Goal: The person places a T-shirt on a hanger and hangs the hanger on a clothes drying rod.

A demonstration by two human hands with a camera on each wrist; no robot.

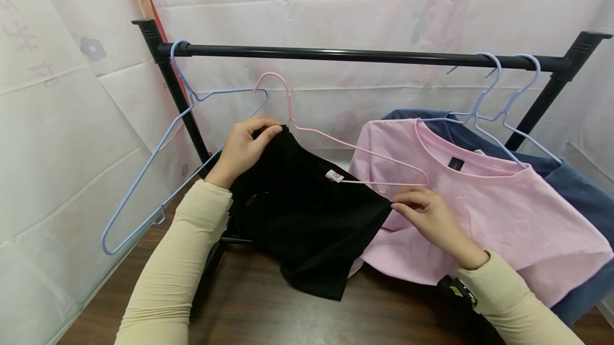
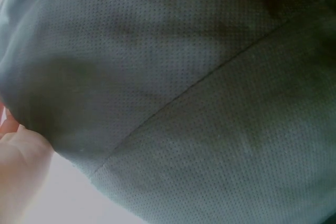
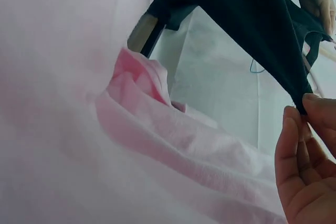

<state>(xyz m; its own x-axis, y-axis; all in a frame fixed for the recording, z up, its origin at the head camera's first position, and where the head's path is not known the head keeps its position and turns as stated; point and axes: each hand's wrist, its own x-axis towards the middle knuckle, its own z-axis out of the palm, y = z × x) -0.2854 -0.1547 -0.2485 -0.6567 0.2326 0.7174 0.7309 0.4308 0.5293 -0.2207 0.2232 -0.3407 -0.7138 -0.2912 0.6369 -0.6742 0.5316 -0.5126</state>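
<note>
A black garment [image 1: 316, 217] stretches between both hands, a small white tag [image 1: 334, 176] on its upper edge. My left hand [image 1: 244, 147] pinches the upper left corner between thumb and fingers. At the other end of that edge, my right hand [image 1: 429, 219] pinches the corner with thumb and fingertips, also plain in the right wrist view. A pink hanger [image 1: 357, 147] is partly inside the garment; its right end sticks out above my right hand, and its left part is hidden. Its hook stands below the rail, apart from it. Dark cloth [image 2: 173, 77] fills most of the left wrist view.
A black rail [image 1: 307, 54] crosses the back. A bare blue hanger [image 1: 144, 169] hangs at its left end. On the right, a pink shirt [image 1: 460, 195] and a blue garment [image 1: 582, 187] hang on blue hangers. Below lies a brown wooden surface [image 1: 268, 307].
</note>
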